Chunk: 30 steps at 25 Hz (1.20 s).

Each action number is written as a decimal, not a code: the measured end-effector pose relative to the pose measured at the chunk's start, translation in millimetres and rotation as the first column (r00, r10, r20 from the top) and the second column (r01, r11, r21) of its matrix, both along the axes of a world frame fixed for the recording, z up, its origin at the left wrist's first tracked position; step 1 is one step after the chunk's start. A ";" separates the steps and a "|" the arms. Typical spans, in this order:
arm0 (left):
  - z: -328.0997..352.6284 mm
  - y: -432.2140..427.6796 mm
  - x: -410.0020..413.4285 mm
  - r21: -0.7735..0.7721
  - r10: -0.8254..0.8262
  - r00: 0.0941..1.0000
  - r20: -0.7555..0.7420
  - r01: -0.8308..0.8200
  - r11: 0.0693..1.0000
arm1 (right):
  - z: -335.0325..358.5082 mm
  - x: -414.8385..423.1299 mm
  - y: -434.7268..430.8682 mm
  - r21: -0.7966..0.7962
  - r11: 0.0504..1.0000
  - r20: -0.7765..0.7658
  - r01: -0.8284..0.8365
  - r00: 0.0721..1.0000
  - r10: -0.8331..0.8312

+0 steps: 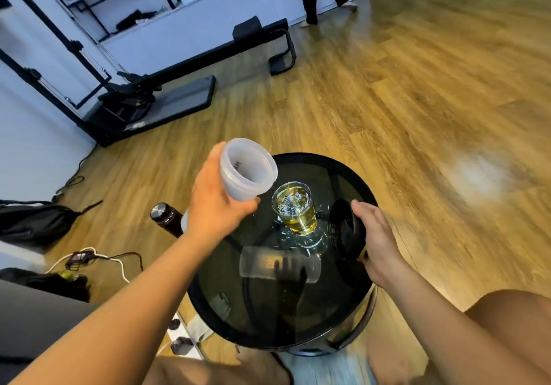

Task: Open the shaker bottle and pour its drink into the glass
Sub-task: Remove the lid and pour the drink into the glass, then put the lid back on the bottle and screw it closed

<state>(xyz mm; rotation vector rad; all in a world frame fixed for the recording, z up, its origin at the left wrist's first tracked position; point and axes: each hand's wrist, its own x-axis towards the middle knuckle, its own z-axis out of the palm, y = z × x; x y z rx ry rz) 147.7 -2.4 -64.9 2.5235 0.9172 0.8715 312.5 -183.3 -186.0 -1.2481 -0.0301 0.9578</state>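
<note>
My left hand (pixel 219 205) is wrapped closed round the frosted translucent plastic shaker bottle (pixel 246 171), held lidless and tipped, its open mouth facing up towards me; I can see no drink left inside, so the pour looks done. The clear drinking glass (pixel 296 210) of pale amber liquid stands on the round dark glass tabletop (pixel 343 176), just beside the bottle at its four o'clock; its surface is rippled and drops lie on the table around its base. My right hand (pixel 378 241), at three o'clock from the glass, is curled closed over the black round screw lid (pixel 343 229), whose edge seems to rest on the table.

The risk I judge now is a knock; the bottle's lower rim hangs close over the glass's lip, and swinging it down carelessly could tip the glass. The wet tabletop could also let the glass slide; any dregs in the tilted bottle might drip.
</note>
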 end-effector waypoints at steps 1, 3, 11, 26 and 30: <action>-7.3 -4.8 -13.6 -0.114 0.099 0.989 0.111 -0.087 0.990 | -2.1 -1.8 -6.4 -0.050 0.998 0.206 -0.030 0.978 0.039; -24.3 -16.2 -41.1 -0.249 0.252 0.941 0.227 -0.194 0.949 | -7.2 -8.3 -21.0 -0.274 0.946 0.630 -0.171 0.712 0.311; -68.8 -37.7 -89.0 -0.376 0.242 0.841 0.483 -0.051 0.925 | -21.6 -74.9 -10.0 -0.731 0.681 0.676 -0.042 -0.178 0.715; -90.1 -28.9 -104.3 -0.472 0.253 0.866 0.431 -0.023 0.881 | -24.6 -82.4 -0.7 -0.501 0.859 0.824 -0.102 0.249 0.510; -90.5 -31.0 -103.3 -0.494 0.261 0.860 0.439 -0.012 0.869 | -16.0 -77.8 -4.0 -0.484 0.870 0.809 -0.093 0.330 0.486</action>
